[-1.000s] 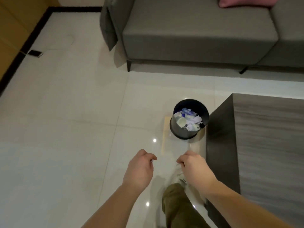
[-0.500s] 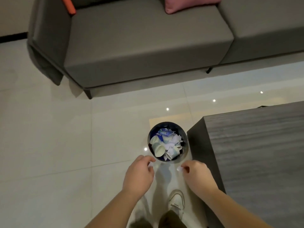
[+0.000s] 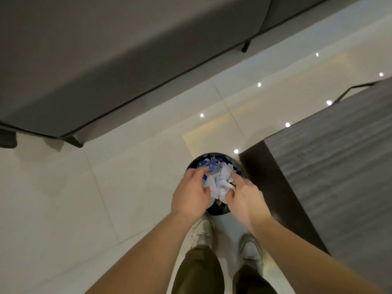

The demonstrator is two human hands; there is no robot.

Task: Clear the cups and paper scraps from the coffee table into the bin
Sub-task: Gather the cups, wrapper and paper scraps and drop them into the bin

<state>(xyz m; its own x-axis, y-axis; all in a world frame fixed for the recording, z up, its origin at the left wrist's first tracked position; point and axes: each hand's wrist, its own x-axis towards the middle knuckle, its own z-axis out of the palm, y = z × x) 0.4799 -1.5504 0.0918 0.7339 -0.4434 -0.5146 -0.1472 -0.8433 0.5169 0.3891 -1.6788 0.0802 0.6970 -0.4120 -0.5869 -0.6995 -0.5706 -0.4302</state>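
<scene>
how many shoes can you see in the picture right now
2. The left shoe stands on the floor just below the bin; the right shoe stands beside the coffee table.

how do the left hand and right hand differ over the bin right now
The left hand lies palm down over the bin's left side, its fingers bent down onto the paper scraps. The right hand sits on the side nearer the coffee table, one finger stretched out toward the scraps and the thumb tucked by the pile. Both are bare, hover above the full bin and touch the scraps; whether either grips any is unclear.
</scene>
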